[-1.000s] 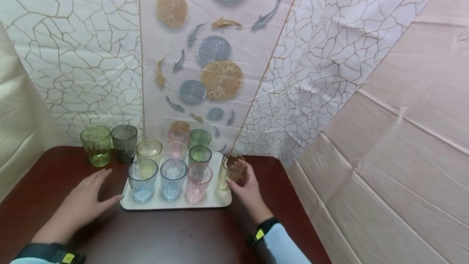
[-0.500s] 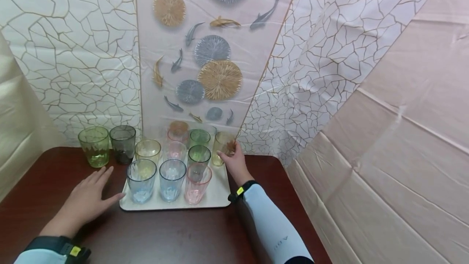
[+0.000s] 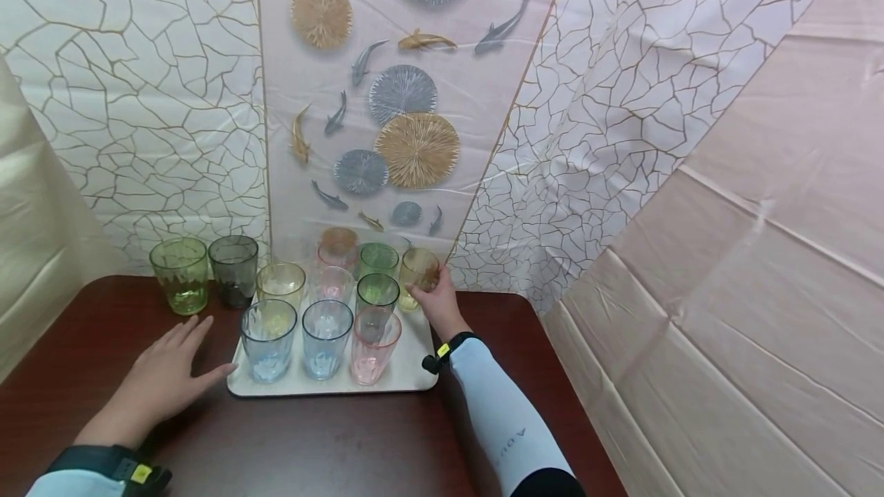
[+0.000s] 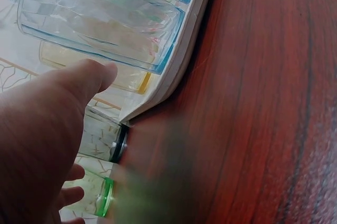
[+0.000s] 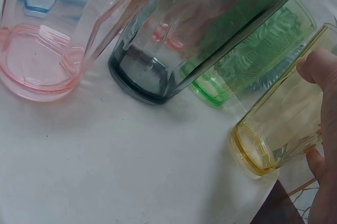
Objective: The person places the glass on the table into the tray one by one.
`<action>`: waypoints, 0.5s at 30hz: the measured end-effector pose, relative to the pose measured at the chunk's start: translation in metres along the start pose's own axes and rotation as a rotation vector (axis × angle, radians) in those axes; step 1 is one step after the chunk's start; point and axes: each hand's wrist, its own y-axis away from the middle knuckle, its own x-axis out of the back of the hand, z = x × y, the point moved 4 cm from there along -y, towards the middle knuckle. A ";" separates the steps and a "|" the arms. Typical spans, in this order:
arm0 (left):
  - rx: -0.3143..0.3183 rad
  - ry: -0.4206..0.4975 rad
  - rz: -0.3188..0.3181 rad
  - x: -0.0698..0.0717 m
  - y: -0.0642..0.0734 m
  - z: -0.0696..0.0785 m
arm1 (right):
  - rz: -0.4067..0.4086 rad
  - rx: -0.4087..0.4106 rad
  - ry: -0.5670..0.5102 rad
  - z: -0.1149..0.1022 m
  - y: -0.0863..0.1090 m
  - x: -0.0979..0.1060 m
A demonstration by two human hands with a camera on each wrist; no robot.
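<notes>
My right hand (image 3: 442, 305) grips a yellow glass tumbler (image 3: 417, 271) by its sides at the tray's back right corner. In the right wrist view the thumb and a finger hold this upright tumbler, its base at the tray surface. Beside it stand a green tumbler (image 5: 253, 50) and a smoky grey tumbler (image 5: 152, 71). The white tray (image 3: 414, 376) carries several more tumblers, among them a blue tumbler (image 3: 268, 355) and a pink tumbler (image 3: 373, 355) at the front. My left hand (image 3: 157, 380) is spread beside the tray's left edge, its thumb close to the blue tumbler.
Left of the tray, a larger-looking green tumbler (image 3: 181, 282) and a dark grey tumbler (image 3: 233, 274) stand on the brown table (image 3: 318, 443). Patterned cloth (image 3: 483, 136) hangs directly behind the table, and plain cloth (image 3: 725, 313) slopes along the right side.
My right hand has carried the yellow tumbler from the tray's right edge back to its rear right corner, where it has come to rest nearly still. My left hand has barely moved.
</notes>
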 end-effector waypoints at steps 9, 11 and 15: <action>0.018 0.001 0.004 0.000 0.002 -0.001 | 0.004 -0.014 0.033 0.006 -0.005 -0.005; 0.024 0.003 0.003 0.000 0.001 -0.002 | 0.005 -0.019 0.035 0.007 -0.006 -0.005; 0.027 0.009 0.007 -0.001 0.001 -0.003 | -0.003 -0.016 0.028 0.008 -0.008 -0.005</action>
